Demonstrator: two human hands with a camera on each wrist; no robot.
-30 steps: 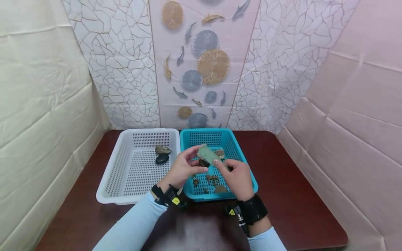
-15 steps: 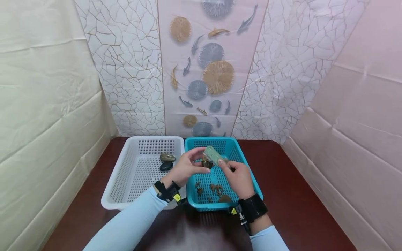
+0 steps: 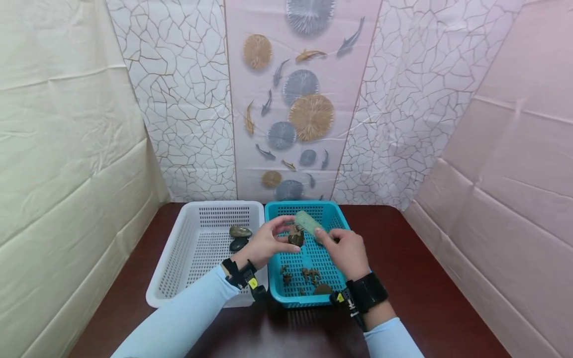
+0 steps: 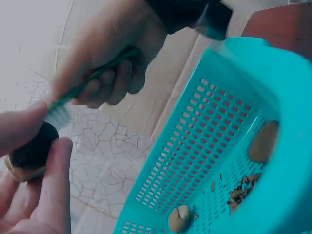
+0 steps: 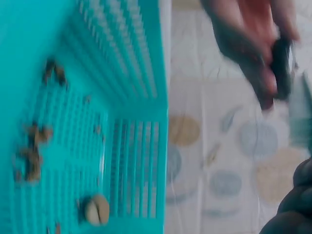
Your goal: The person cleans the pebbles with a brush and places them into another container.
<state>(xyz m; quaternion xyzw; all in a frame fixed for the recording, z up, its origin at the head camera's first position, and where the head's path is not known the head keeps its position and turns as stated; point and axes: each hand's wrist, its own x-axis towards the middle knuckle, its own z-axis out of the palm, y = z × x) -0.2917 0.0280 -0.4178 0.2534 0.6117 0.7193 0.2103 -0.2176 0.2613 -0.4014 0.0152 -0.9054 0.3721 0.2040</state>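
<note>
Above the teal basket [image 3: 322,261], my left hand [image 3: 264,242] grips a dark stone [image 3: 296,239] between thumb and fingers. A lighter brown, dirt-like patch covers part of the stone. My right hand [image 3: 350,252] holds a green brush [image 3: 306,222] by its handle, thumb along the top. In the left wrist view the pale bristles [image 4: 59,118] are right at the stone's upper edge. The right wrist view is blurred, but the brush head shows beside the stone [image 5: 281,68].
Inside the teal basket lie brown crumbs [image 3: 311,274] and a rounded brown stone [image 3: 323,289], with another tan stone [image 4: 179,219] in the left wrist view. A white basket [image 3: 201,263] on the left holds a brownish stone [image 3: 240,231] and a black stone [image 3: 238,244].
The head view has tilted up, so the baskets sit lower in it. The brush has shifted up and right from the stone, which shows more of itself. Both hands keep their holds.
</note>
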